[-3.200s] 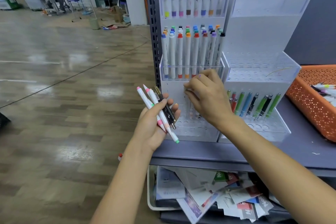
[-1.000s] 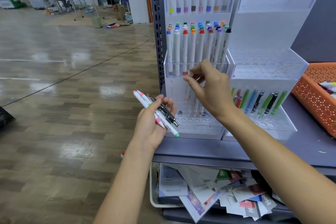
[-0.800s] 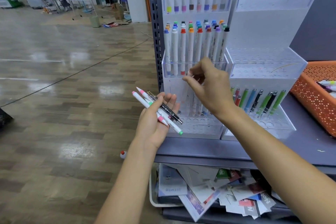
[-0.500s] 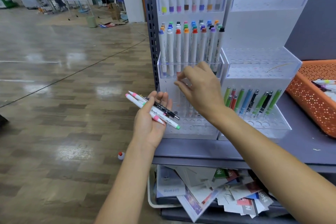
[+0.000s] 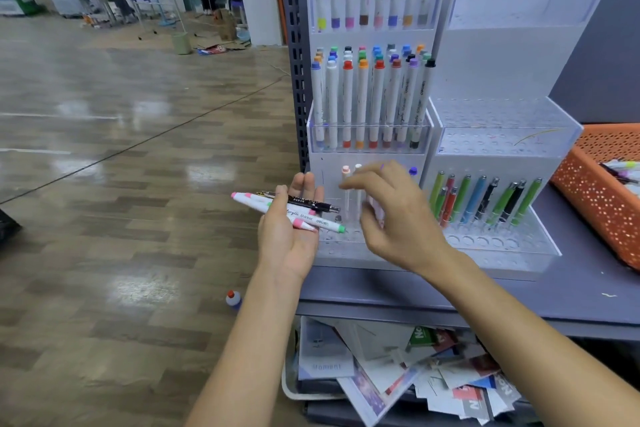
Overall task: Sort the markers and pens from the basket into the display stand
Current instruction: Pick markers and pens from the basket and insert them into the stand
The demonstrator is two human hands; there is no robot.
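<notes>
The grey worktop (image 5: 588, 308) carries the clear display stand (image 5: 502, 87), two stepped units side by side. The orange basket (image 5: 595, 204) sits at the stand's right end with some stock lying in it. The left unit's upper tiers are packed with white markers. The right unit has only a row of coloured pens (image 5: 485, 201) in its lowest tier.

The right hand (image 5: 394, 222) is down at the left unit's bottom tier, fingers loosely curled among the few capped markers (image 5: 346, 172) standing there. It's blurred, so I can't tell whether that grip has one pinched or nothing at all. The left hand (image 5: 287, 239) hovers just beside it, palm up, fingers nearly straight. Its thumb seems to pin a few loose markers (image 5: 311, 218) and a black pen (image 5: 304, 200) across the palm.

So the bottom tier is being filled, I'd say. Next comes picking one piece off that palm, turning it upright and finding a free hole. The black pen likely belongs with the right unit's pens.
</notes>
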